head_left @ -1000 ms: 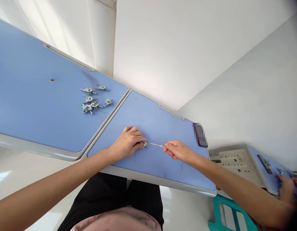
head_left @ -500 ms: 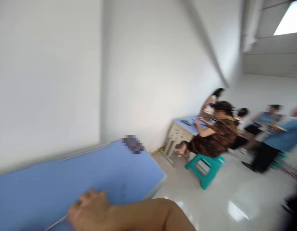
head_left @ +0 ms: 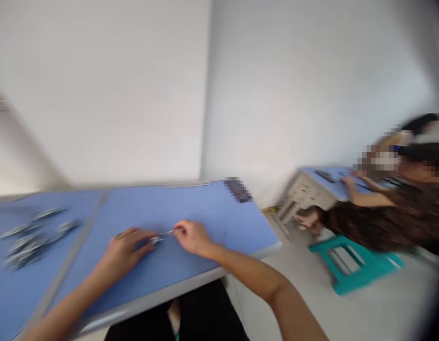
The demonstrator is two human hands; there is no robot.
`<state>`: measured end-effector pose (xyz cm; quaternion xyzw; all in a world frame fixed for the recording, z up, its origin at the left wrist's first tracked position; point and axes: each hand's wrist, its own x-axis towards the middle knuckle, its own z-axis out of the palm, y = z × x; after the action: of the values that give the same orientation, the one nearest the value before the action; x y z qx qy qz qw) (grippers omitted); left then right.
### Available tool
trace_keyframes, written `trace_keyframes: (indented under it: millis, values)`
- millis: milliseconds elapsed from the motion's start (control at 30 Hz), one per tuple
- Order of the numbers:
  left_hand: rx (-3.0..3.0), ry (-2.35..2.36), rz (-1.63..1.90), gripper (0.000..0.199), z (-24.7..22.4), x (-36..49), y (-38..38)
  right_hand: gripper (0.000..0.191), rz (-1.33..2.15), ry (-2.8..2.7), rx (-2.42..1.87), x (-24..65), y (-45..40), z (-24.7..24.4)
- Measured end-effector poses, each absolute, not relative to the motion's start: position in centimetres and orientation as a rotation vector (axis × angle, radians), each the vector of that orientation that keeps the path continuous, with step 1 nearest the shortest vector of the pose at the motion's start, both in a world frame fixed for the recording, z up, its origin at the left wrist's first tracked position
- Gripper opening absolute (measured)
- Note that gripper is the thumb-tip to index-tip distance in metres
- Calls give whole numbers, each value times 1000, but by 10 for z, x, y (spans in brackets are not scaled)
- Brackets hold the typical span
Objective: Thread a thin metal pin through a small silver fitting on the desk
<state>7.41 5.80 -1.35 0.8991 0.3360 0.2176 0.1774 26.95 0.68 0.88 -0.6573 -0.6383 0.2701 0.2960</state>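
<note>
The view is motion-blurred. My left hand (head_left: 127,251) rests on the blue desktop (head_left: 169,203), with its fingers over a small zinc-coloured metal fitting (head_left: 156,240). My right hand (head_left: 192,237) pinches a thin metal pin (head_left: 168,232) whose tip reaches the fitting. The exact contact between them is too blurred to tell. On the neighbouring blue desktop (head_left: 84,208) to the left lies a heap of several similar metal fittings (head_left: 27,244), out of reach of either hand.
A pixelated phone (head_left: 237,190) lies at the far desk edge. A white wall runs behind the desks. At right, a co-worker (head_left: 379,222) sits at another blue desk (head_left: 329,182) beside a teal plastic stool (head_left: 354,267). The desk's front edge drops to a pale floor.
My head has turned, swinging the view toward the seated people at right. My hands sit closer together, and the pin has moved from just apart from the fitting to reach it.
</note>
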Motion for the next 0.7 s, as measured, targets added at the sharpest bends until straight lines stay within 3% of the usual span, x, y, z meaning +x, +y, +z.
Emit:
trace_keyframes:
  millis: [100, 267, 700]
  values:
    - [2459, 1188, 718, 23, -13, 47, 54, 12, 877, -1675, -1585, 273, 34, 6]
    - [2415, 1189, 687, 14, -10, 58, 62, 22, 1038, -1556, -1375, 272, 61, 5]
    - [1898, 1114, 819, 21, -16, 47, 64, 31, 1327, -1226, -1153, 271, 57, -6]
